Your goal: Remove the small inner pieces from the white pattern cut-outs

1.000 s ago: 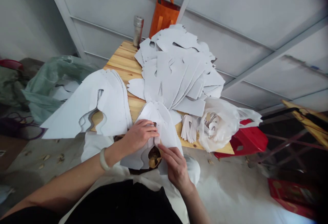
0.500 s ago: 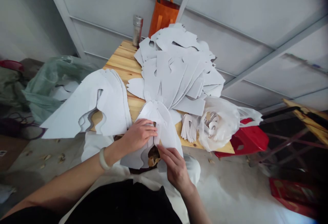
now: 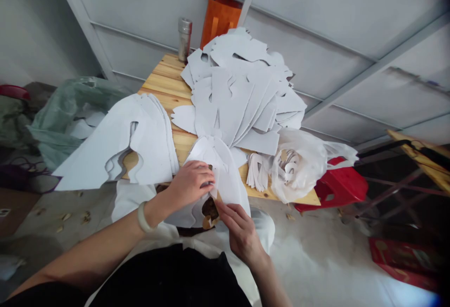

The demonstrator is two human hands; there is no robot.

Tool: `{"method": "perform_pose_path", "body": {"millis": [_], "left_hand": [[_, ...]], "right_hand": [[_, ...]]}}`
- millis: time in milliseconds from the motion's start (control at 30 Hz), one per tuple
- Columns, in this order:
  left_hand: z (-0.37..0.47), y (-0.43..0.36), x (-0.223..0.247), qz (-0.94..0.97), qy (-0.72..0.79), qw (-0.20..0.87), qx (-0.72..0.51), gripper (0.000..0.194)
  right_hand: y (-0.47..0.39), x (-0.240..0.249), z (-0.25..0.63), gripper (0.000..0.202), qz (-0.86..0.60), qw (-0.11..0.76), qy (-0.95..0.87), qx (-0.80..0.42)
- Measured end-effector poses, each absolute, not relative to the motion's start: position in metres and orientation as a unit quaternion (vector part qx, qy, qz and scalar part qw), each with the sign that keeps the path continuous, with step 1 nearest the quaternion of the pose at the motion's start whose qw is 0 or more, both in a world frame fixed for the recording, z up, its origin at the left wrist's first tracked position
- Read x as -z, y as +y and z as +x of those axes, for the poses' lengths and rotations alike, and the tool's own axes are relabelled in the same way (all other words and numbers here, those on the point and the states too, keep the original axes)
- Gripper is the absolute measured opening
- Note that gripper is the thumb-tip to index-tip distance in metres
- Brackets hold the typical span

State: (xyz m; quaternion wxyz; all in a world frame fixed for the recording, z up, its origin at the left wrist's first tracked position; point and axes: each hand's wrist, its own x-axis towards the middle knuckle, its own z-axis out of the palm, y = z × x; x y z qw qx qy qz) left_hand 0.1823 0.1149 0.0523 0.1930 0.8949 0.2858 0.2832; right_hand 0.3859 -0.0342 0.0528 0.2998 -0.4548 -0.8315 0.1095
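A white cut-out sheet [image 3: 232, 173], like card or foam board, lies at the table's near edge and over my lap, with a curved opening in its middle. My left hand [image 3: 191, 183] rests on it, fingers bent together and tips at the top of that opening. Below and to the right, my right hand [image 3: 241, 232] has its fingers pinched at the opening's right edge, where a thin tan strip shows near the fingertips. Inside the opening, some curled tan scraps [image 3: 210, 221] are visible. Exactly what sits between the fingertips is partly hidden.
A stack of matching white cut-outs [image 3: 151, 129] overhangs the wooden table [image 3: 163, 79] on the left. A large pile of cut-outs [image 3: 228, 91] covers the back. Small pieces [image 3: 258, 171], a plastic bag [image 3: 305, 166] and a red stool [image 3: 346, 187] are right; a green bag [image 3: 56, 119] is left.
My left fingers have shifted slightly and bent a little more over the sheet. The right hand stays at the opening's edge. The view has moved slightly.
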Motion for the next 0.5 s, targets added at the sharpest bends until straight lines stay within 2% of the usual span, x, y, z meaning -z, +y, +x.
{"method": "perform_pose_path", "body": {"millis": [233,500], "left_hand": [[0.183,0.114,-0.055,0.895,0.287,0.191,-0.283,0.004],[0.183,0.113,-0.057,0.896,0.294,0.195,-0.270,0.006]], "right_hand": [[-0.044,-0.059,0.384,0.060,-0.456,0.296,-0.834,-0.100],[-0.060,-0.058,0.389,0.065,-0.447,0.283,-0.840,-0.117]]}}
